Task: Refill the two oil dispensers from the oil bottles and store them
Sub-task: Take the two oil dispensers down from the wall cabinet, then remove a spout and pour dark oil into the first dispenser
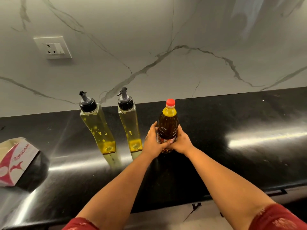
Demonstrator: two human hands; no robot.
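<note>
Both hands wrap the lower body of the oil bottle (167, 127) at frame centre: left hand (153, 141) and right hand (180, 141) curl round it, hiding most of its label and its base. The red cap is on. Just left, two dispensers (98, 128) (130, 125) stand upright on the black surface (232, 123), little oil visible low inside. A printed box (15, 163) is cut off at the left edge.

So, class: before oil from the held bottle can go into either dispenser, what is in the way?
Closures. The oil bottle, held by the left hand and right hand, has its red cap on. The left dispenser and right dispenser have their spout tops on.
</note>
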